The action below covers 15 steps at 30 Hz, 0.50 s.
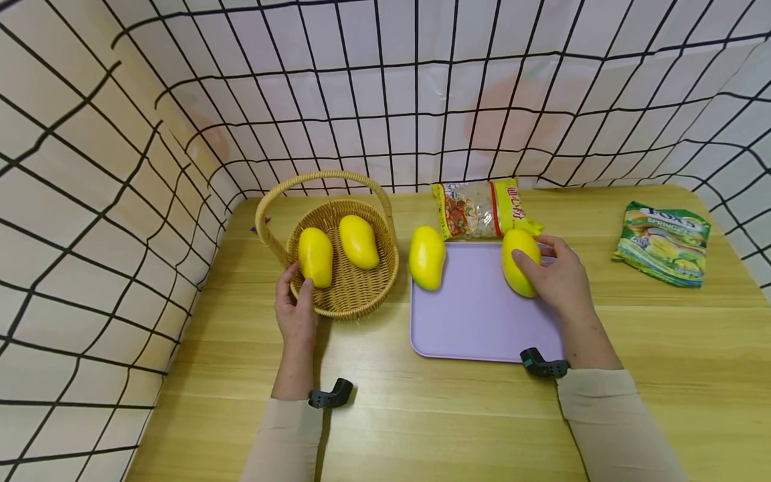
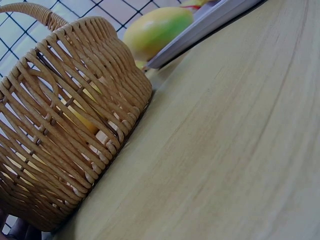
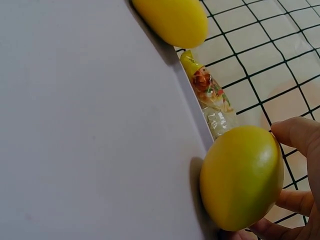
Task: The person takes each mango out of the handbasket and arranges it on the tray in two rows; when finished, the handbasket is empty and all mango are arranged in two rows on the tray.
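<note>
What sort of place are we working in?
Likely a tabletop practice or recording booth: a wood-grained table, black grid panels along its back and sides, and a dark device on each wrist.

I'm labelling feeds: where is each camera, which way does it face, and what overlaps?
Head: worn on the head, looking forward and down at the basket and tray; left hand, right hand and sleeves show.
Left wrist: on that wrist, looking low across the table at the basket's side; of the hand, a dim sliver at most.
Right wrist: on that wrist, looking across the tray toward the mesh; its fingers hold a mango, at right.
Shared by head and right wrist: tray, held mango, packet.
</note>
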{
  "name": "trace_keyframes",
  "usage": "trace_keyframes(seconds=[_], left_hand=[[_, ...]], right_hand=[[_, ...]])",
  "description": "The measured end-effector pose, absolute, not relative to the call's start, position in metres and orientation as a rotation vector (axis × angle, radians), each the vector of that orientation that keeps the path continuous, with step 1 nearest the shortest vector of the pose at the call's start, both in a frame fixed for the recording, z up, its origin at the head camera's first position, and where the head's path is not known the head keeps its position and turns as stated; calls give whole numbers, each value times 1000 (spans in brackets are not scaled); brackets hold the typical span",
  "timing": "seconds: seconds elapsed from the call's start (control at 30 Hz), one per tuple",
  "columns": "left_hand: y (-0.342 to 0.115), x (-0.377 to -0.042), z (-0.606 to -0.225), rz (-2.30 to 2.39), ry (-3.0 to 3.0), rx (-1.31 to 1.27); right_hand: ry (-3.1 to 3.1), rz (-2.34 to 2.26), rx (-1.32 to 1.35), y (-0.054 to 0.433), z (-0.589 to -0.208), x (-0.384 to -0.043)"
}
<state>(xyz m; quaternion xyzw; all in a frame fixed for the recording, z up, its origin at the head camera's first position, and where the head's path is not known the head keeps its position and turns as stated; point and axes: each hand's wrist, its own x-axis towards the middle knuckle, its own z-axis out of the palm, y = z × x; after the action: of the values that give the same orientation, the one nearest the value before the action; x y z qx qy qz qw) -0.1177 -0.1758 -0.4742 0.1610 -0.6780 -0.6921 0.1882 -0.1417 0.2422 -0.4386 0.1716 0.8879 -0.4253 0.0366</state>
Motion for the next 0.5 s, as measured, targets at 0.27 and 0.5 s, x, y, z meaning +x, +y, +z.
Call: trace_keyframes(seconds=[0.27, 0.5], left_hand=[[-176, -117, -474, -1948, -1900, 448], [-176, -117, -474, -1959, -1895, 435]], right_hand=[[2748, -1279, 521, 243, -436, -142], [2852, -1218, 453, 236, -416, -134]])
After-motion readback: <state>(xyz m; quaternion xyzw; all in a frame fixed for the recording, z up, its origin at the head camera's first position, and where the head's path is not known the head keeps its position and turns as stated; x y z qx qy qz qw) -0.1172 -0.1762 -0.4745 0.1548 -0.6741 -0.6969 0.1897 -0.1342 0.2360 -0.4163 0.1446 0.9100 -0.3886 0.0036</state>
